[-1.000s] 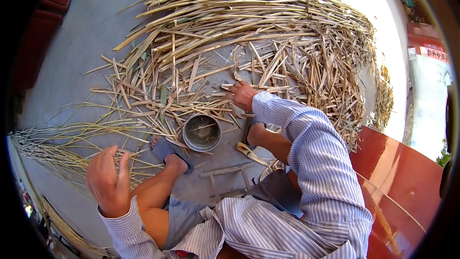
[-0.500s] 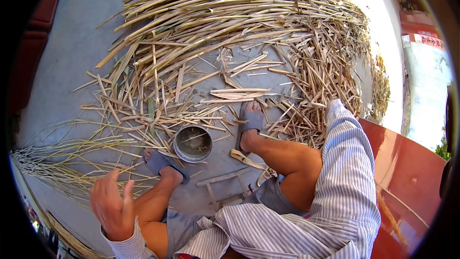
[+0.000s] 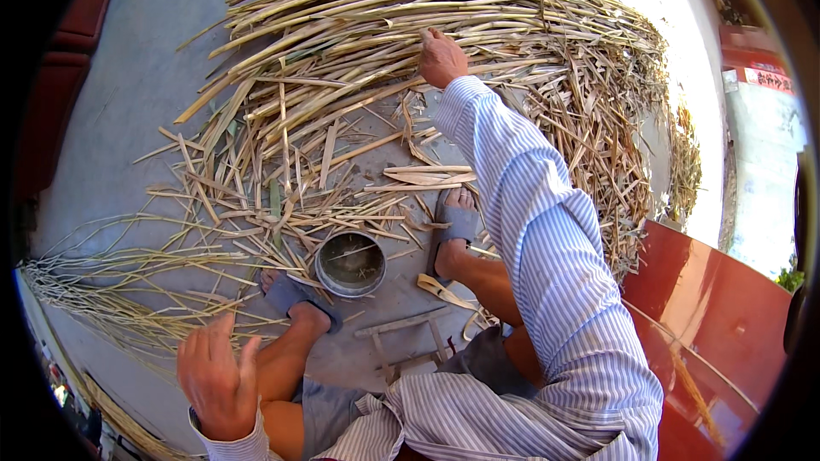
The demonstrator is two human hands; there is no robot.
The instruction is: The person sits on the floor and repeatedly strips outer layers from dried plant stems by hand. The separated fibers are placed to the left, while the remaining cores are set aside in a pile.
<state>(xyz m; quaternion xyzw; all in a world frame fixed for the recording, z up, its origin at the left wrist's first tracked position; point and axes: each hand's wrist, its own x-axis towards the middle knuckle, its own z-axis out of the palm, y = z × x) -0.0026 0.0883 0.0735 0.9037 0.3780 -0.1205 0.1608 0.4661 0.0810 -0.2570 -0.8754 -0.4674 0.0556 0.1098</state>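
My right hand [image 3: 442,58] reaches out over a long heap of dry, pale reed-like stalks [image 3: 342,21]. Its fingers are curled closed against the stalks; what they grip, if anything, is hidden. My left hand [image 3: 219,380] hangs above my left thigh, thumb and fingers apart, holding nothing. Left of it, a fan of thin, split yellowish strips [image 3: 111,299] spreads across the floor. Between my feet stands a round metal basin [image 3: 350,265] holding murky liquid, with a thin stick across it.
Broken stalks and dry leaf husks [image 3: 589,145] lie thickly to the right and around my sandals [image 3: 457,220]. A low wooden frame [image 3: 410,322] sits near my shins. Reddish-brown panels [image 3: 709,324] are at the right, and a dark red seat-like thing [image 3: 64,94] at the far left.
My right hand, hidden beyond the sleeve before, has swung left and forward onto the stalk heap. My left hand has shifted slightly right and down, still open.
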